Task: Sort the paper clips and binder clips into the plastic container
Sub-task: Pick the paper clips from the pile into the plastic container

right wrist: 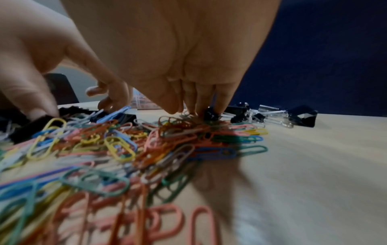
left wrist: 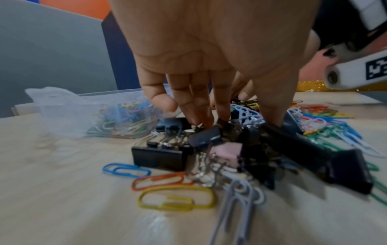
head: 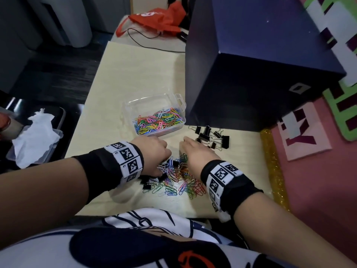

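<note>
Surroundings: a tall dark blue box (head: 260, 74) stands on the table (head: 135, 74) at the right, its near left corner just beside the container (head: 154, 115). A small group of black binder clips (head: 212, 137) lies at the foot of the box, to the right of the container. Far end of the table: an orange bag (head: 158, 18) and a thin black cable (head: 154, 45). Off the left edge, crumpled white tissue (head: 34, 136) sits in a clear tray. A gold glitter strip (head: 274, 167) runs along the right edge.

Container: clear plastic, open, holding coloured paper clips only.

Mixed pile (head: 173, 176): coloured paper clips with black binder clips among them, between the two hands, near the front edge.

Left hand (head: 154, 153): fingers point down into the pile's left side, tips among black binder clips (left wrist: 159, 155); whether it grips one, I cannot tell.

Right hand (head: 197, 153): fingers held straight and together, tips down on the pile's far edge, next to a small binder clip (right wrist: 211, 115); no grip seen.

Open room: bare tabletop beyond the container and to the pile's left; the box closes off the right.
</note>
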Tool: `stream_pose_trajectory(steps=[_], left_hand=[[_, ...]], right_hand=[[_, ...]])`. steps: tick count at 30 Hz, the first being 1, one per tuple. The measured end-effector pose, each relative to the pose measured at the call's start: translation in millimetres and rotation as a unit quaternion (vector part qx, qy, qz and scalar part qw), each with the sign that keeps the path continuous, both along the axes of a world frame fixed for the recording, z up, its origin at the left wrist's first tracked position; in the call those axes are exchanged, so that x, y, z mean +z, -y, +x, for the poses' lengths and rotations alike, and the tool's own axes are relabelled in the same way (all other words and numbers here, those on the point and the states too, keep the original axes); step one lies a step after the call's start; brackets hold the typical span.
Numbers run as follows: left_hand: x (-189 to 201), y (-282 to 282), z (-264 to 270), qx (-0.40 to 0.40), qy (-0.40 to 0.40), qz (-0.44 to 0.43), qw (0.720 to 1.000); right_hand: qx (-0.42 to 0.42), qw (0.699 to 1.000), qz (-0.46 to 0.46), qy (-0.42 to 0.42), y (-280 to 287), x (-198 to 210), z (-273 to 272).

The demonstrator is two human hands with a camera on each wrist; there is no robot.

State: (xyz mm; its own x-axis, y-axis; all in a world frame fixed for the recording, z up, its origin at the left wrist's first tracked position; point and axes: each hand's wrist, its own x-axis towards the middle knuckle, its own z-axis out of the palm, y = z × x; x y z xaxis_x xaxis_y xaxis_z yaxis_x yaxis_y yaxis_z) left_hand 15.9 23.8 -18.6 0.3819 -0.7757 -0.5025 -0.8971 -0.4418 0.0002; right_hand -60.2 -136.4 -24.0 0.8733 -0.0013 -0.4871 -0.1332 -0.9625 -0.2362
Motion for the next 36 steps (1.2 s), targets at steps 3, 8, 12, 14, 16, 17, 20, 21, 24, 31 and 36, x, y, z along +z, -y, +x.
stream_pose_trajectory(steps=[3,8,12,14,16,17,20,21,24,31,36], left_hand=[[-1,1,-1,-0.005,0.008,-0.003,1.000],[-1,5,1,-0.013,0.024,-0.006,1.000],[-2,9,1,-0.022,0.042,-0.044,0.998],[-2,13,1,-0.029,0.036,-0.068,0.997],[-3,19,-2,-0.041,0.019,-0.077,0.996],[-3,22,-3,-0.047,0.011,-0.075,0.996],[-4,27,-7,-0.058,0.000,-0.058,0.997],[-5,28,-8,-0.058,-0.001,-0.052,0.997],[-4,31,-7,-0.047,0.003,-0.036,0.998],[-5,36,-12,-0.031,0.016,-0.044,0.998],[-4,38,-10,-0.042,0.007,-0.027,0.999]], right_hand=[[0.030,0.998,-0.034,0.036,1,-1,-5],[-0.005,0.998,-0.026,0.055,8,1,-16],[-0.135,0.987,-0.035,0.085,26,6,-19],[-0.154,0.986,-0.053,0.044,32,8,-22],[-0.150,0.987,-0.061,0.003,34,8,-26],[-0.150,0.987,-0.062,-0.006,35,9,-28],[-0.170,0.982,-0.078,-0.015,35,9,-30],[-0.178,0.980,-0.083,-0.016,36,9,-30],[-0.197,0.978,-0.071,-0.007,37,7,-30],[-0.168,0.985,-0.016,0.022,32,-5,-33],[-0.144,0.989,0.007,0.017,34,-6,-34]])
